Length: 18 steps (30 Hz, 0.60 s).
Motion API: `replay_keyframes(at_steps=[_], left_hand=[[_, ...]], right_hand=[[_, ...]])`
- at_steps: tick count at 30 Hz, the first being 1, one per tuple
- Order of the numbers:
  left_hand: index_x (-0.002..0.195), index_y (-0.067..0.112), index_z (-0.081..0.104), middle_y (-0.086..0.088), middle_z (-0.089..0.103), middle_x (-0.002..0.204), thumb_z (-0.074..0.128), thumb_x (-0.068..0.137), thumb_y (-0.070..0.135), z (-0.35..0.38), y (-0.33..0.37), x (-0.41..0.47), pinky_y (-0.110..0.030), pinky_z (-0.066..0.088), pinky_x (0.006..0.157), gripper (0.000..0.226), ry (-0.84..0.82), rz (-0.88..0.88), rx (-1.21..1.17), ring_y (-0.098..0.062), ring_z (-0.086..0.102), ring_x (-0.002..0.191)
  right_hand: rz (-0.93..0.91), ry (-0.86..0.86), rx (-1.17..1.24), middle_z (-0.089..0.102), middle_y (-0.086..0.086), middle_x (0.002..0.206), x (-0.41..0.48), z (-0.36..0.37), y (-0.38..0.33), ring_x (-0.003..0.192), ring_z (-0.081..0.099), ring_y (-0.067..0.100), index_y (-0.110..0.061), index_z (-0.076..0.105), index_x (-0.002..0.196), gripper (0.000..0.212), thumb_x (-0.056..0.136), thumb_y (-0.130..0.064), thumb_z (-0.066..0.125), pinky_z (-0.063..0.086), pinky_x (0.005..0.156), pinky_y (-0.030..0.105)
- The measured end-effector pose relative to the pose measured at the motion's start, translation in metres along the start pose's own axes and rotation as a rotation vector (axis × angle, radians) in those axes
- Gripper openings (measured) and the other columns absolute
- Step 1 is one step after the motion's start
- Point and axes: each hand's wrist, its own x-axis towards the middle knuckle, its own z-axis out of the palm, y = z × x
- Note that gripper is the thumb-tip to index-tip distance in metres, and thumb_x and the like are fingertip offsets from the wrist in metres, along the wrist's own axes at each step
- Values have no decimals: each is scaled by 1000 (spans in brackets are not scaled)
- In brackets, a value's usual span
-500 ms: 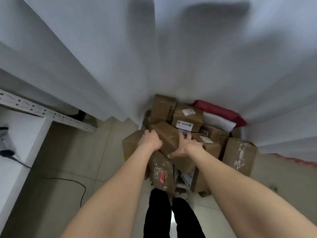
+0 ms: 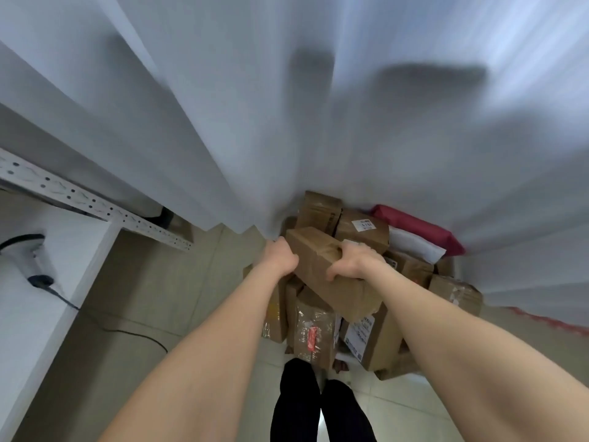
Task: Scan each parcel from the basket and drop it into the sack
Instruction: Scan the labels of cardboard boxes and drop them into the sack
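Observation:
A long brown cardboard parcel (image 2: 322, 263) lies tilted on top of a heap of parcels (image 2: 314, 333) on the floor. My left hand (image 2: 282, 255) grips its left end. My right hand (image 2: 353, 261) curls over its upper edge, thumb on the near face. Under it are several brown boxes with white labels, one labelled box (image 2: 363, 232) behind, and a red mailer (image 2: 420, 228) over a white one at the back right. A basket and a sack cannot be made out.
A white curtain (image 2: 318, 106) hangs behind the heap. At the left stands a white table (image 2: 38, 301) with a perforated metal rail (image 2: 95, 202) and a handheld scanner (image 2: 38, 266) with its cable. My dark-clad legs (image 2: 318, 406) stand on pale floor tiles.
Both hands have tightened on the long parcel and raised it a little off the heap; my right hand now wraps over its top edge.

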Motion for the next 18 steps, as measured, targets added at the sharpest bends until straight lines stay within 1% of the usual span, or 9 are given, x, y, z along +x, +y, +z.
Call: replay_keyframes(at_steps=[3, 5, 6, 8, 9, 11, 13, 16, 18], left_hand=[[141, 5, 39, -17, 43, 142, 51, 95, 35, -47, -4, -23, -38, 41, 104, 56, 104, -3, -109, -33, 46, 126], [139, 4, 42, -16, 47, 138, 47, 97, 36, -80, -7, -44, -34, 43, 98, 52, 137, -11, -193, -32, 50, 121], [138, 4, 42, -15, 49, 137, 46, 98, 36, -94, -9, -54, -33, 43, 95, 52, 150, -13, -232, -32, 51, 120], [140, 5, 41, -14, 49, 138, 44, 98, 40, -120, -14, -80, -34, 44, 97, 55, 166, -21, -296, -31, 51, 120], [142, 6, 39, -13, 47, 141, 44, 98, 42, -131, -16, -93, -34, 43, 99, 57, 178, -25, -333, -31, 50, 122], [147, 4, 32, -14, 38, 149, 42, 99, 43, -151, -21, -120, -34, 37, 104, 62, 200, -20, -393, -31, 43, 130], [148, 1, 25, -16, 31, 153, 38, 100, 47, -167, -29, -153, -35, 35, 105, 68, 196, -37, -434, -33, 38, 135], [151, 9, 21, -17, 24, 155, 39, 94, 60, -180, -42, -190, -47, 43, 98, 79, 110, -127, -601, -39, 39, 132], [149, 21, 26, -21, 30, 151, 51, 81, 72, -187, -57, -211, -55, 50, 90, 89, 17, -168, -866, -42, 47, 124]], right_hand=[[-33, -60, 329, 51, 10, 138, -31, -34, -14, 114, 56, 30, -16, 36, 148, 96, 67, -45, 80, 50, 89, 37], [-36, -109, 533, 58, 11, 125, -55, -52, -25, 102, 61, 29, -13, 45, 140, 83, 71, -43, 80, 51, 80, 36], [-41, -146, 587, 61, 11, 118, -68, -60, -31, 98, 62, 29, -13, 51, 132, 74, 73, -47, 78, 51, 80, 37], [-48, -219, 643, 62, 11, 109, -97, -73, -46, 95, 62, 28, -16, 57, 111, 52, 78, -54, 72, 52, 83, 38], [-58, -238, 664, 63, 11, 108, -109, -78, -54, 96, 62, 28, -17, 57, 106, 49, 79, -55, 70, 52, 85, 39], [-89, -254, 671, 66, 12, 111, -128, -84, -70, 99, 65, 29, -17, 58, 111, 59, 72, -59, 74, 56, 85, 39], [-125, -276, 651, 68, 14, 113, -150, -86, -90, 99, 68, 31, -15, 58, 117, 70, 66, -61, 76, 58, 82, 41], [-187, -265, 690, 67, 15, 115, -172, -87, -117, 100, 67, 32, -14, 58, 118, 64, 75, -59, 71, 57, 83, 43], [-234, -282, 758, 66, 16, 113, -192, -85, -135, 98, 66, 31, -14, 57, 119, 58, 82, -57, 66, 57, 80, 42]])
